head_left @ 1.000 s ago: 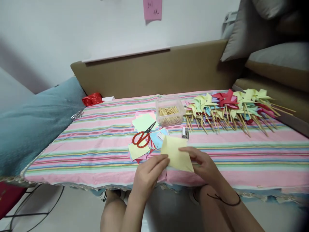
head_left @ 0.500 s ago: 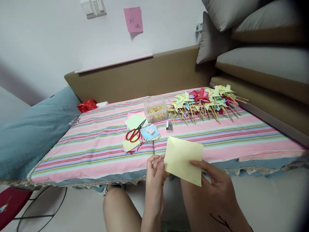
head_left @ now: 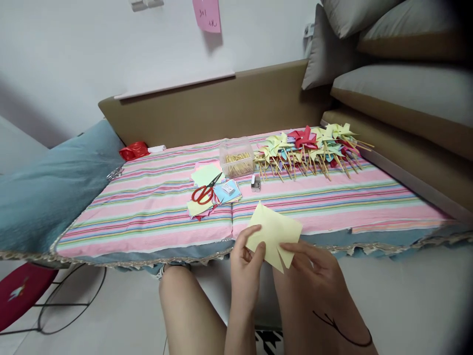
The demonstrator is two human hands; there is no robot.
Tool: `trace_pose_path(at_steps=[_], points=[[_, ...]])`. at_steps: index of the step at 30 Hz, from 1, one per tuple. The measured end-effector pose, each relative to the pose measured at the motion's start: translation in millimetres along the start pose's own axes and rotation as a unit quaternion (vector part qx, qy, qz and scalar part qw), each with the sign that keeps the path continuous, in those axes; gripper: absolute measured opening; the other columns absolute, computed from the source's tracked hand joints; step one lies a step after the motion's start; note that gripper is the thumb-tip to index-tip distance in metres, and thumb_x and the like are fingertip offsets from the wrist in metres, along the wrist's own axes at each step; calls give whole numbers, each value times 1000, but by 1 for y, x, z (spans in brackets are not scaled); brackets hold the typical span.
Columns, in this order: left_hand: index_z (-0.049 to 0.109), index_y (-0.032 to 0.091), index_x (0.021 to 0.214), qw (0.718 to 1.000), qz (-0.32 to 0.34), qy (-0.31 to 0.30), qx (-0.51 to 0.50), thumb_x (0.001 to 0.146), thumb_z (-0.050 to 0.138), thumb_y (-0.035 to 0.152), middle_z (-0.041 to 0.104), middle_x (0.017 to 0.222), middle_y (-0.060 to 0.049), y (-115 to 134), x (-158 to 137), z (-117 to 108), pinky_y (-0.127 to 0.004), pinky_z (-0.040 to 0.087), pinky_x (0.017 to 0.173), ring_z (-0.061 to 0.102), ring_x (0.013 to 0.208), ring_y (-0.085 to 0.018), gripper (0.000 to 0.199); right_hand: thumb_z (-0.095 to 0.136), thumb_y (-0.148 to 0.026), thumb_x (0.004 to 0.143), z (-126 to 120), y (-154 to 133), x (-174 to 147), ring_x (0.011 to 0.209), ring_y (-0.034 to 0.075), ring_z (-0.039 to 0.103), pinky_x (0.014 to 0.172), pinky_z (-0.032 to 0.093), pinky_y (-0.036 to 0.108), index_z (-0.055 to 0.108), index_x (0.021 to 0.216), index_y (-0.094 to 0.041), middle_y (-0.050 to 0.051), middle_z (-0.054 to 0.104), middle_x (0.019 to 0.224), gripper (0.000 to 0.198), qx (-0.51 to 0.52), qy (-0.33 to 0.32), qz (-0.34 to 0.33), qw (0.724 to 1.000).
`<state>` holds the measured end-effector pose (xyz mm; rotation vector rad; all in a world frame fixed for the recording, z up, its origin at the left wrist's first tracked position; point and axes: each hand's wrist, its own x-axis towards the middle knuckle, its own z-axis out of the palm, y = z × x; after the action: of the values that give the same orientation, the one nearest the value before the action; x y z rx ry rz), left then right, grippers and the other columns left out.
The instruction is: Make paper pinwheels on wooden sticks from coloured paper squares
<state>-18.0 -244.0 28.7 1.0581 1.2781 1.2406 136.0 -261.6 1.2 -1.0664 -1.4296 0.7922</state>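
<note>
A square sheet of pale yellow paper [head_left: 272, 228] is held above my lap, just off the near edge of the striped cloth. A slit runs inward from its lower corner. My left hand [head_left: 248, 254] pinches the left side of the sheet between thumb and fingers. On the right side, my right hand [head_left: 306, 259] grips it, with some fingers hidden behind the paper. Beyond them lie red-handled scissors [head_left: 204, 193] on stacks of coloured paper squares [head_left: 205, 176]. A small silvery box [head_left: 255, 184] stands right of the stacks.
A clear plastic box [head_left: 236, 159] holds many short sticks. Several finished paper pinwheels [head_left: 305, 139] on sticks are heaped at the back right. Grey cushions [head_left: 402, 93] are piled at the right. A red plastic bag [head_left: 134, 151] lies at the back left, and a red stool [head_left: 27, 293] stands lower left.
My left hand has come up and taken hold of the sheet's left side. The paper has turned, so its slit now shows at the bottom. The view has tilted slightly down.
</note>
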Motion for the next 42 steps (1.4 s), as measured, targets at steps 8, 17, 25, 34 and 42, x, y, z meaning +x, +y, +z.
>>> trace_pose_path(at_steps=[8, 17, 25, 34, 42], points=[[70, 24, 99, 998, -9, -32, 43, 76, 65, 26, 42, 53, 6, -2, -6, -2, -19, 18, 41, 25, 43, -4, 24, 70, -33, 78, 16, -2, -1, 68, 14, 62, 64, 49, 23, 72, 70, -24, 0, 69, 69, 12, 110, 119, 167, 973], [70, 25, 95, 999, -3, -39, 27, 70, 72, 23, 67, 94, 0, -6, -7, -1, -17, 25, 39, 33, 42, 1, 25, 81, -31, 63, 31, -8, 6, 61, 11, 56, 57, 46, 21, 67, 68, -20, -1, 63, 65, 18, 218, 201, 222, 929], [45, 25, 118, 995, -12, -37, -94, 73, 72, 24, 69, 97, -4, 0, -8, -8, -25, 48, 75, 63, 90, -16, 52, 78, -30, 67, 24, -8, 3, 62, 11, 54, 57, 43, 21, 62, 66, -19, -2, 60, 65, 19, 167, 142, 210, 953], [37, 24, 119, 990, -78, -79, -84, 70, 75, 27, 72, 80, -3, 1, -7, -18, -24, 49, 61, 64, 65, -14, 62, 71, -26, 73, 24, -1, -1, 63, 12, 50, 55, 41, 23, 56, 65, -19, -2, 52, 68, 18, 82, 49, 177, 980], [42, 24, 113, 989, -90, -104, -56, 73, 72, 32, 70, 73, 0, -1, -3, -24, -23, 47, 58, 63, 59, -14, 51, 68, -29, 74, 22, -2, -1, 62, 14, 51, 53, 41, 25, 54, 64, -20, 0, 53, 66, 20, 42, 39, 177, 983]])
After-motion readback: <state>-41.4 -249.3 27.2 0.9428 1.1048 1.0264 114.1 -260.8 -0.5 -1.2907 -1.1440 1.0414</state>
